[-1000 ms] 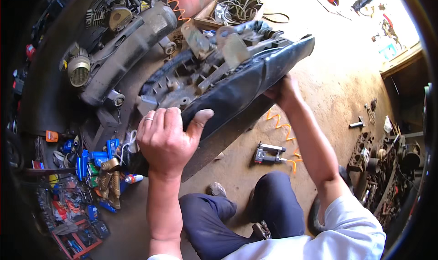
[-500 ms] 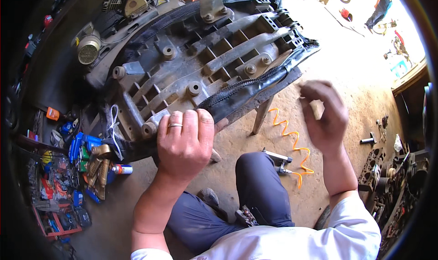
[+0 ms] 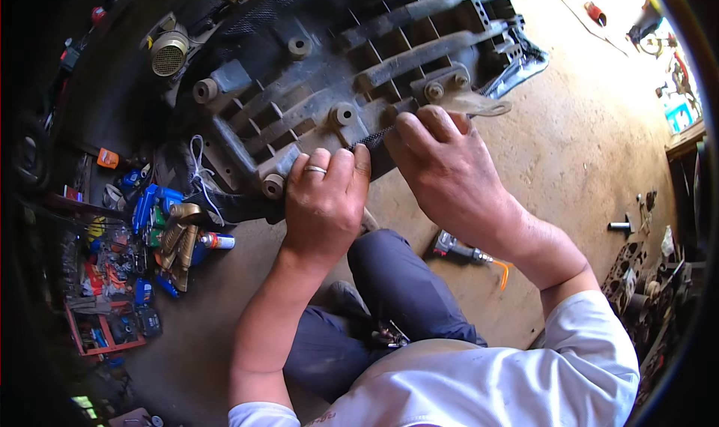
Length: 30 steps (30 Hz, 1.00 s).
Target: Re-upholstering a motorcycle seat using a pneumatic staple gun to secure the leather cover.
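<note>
An upturned motorcycle seat (image 3: 322,82) lies underside up in front of the person, slanting across the upper middle of the view, its near edge running under the fingers of both hands. The left hand (image 3: 326,202), with a ring (image 3: 315,169) on one finger, is clamped on that edge beside a round mount, its fingers close together over the rim and its thumb out of sight. The right hand (image 3: 449,176) is closed on the same edge farther right, fingers curled in just below a flat metal bracket (image 3: 479,105); where its thumb sits cannot be told. Half a second ago the right hand hung in the air, blurred and apart from the seat, while the left hand already held the near edge; now the two are near each other, a short stretch of black cover (image 3: 383,156) between them. The seat also fills more of the upper view than before, its far end cut off by the top of the picture. Its base is dusty dark plastic, crossed by long raised bars and short ribs that form open cells, with hollow round mounts and bolts. Textured black material lines the far edge, shiny black covering shows at the right end, and a white cord (image 3: 197,174) is looped at the left end.
</note>
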{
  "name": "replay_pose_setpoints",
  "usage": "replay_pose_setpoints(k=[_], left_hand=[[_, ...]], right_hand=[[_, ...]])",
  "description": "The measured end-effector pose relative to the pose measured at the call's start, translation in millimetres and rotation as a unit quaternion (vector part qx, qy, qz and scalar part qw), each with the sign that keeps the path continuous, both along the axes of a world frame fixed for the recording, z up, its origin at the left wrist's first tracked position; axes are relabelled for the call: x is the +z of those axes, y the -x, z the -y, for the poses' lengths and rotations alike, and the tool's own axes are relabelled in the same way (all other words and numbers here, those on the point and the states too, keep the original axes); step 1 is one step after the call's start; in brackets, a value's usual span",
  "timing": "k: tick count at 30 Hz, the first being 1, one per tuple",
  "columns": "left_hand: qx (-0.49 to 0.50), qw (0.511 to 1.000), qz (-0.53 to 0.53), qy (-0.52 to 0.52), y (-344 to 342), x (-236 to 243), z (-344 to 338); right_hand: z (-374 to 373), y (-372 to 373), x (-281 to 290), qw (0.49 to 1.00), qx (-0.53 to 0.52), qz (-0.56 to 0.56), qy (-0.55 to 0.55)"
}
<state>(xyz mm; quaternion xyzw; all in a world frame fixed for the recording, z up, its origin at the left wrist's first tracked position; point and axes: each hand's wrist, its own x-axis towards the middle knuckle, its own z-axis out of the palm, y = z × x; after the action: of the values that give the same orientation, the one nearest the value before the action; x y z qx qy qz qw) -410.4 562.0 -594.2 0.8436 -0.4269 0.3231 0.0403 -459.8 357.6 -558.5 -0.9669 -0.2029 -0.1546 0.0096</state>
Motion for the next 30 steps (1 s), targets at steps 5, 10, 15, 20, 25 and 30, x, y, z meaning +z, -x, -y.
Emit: replay_pose_setpoints(k=[5, 10, 15, 20, 25, 30], left_hand=[[0.037, 0.997, 0.044, -0.042, 2.2, 2.4, 1.0], [0.041, 0.998, 0.028, -0.04, 2.3, 1.0, 16.6], [0.045, 0.998, 0.039, -0.03, 3.1, -1.4, 11.6], [0.013, 0.999, 0.03, -0.015, 8.8, -3.2, 19.7], [0.014, 1.0, -0.005, 0.006, 13.2, -1.2, 1.7], [0.005, 0.998, 0.05, 0.043, 3.2, -0.9, 5.0]], right_hand=[[29.8, 12.7, -30.9, 0.973, 0.132, 0.118, -0.149], [109.9, 91.8, -190.3, 0.925, -0.161, -0.066, -0.338], [108.1, 174.9, -434.3, 0.92, -0.236, -0.291, -0.117], [90.3, 187.7, -493.1, 0.898, -0.266, -0.338, -0.091], [99.5, 140.4, -396.3, 0.815, -0.301, -0.458, -0.189], [144.9, 151.4, -213.2, 0.797, -0.203, -0.439, -0.361]])
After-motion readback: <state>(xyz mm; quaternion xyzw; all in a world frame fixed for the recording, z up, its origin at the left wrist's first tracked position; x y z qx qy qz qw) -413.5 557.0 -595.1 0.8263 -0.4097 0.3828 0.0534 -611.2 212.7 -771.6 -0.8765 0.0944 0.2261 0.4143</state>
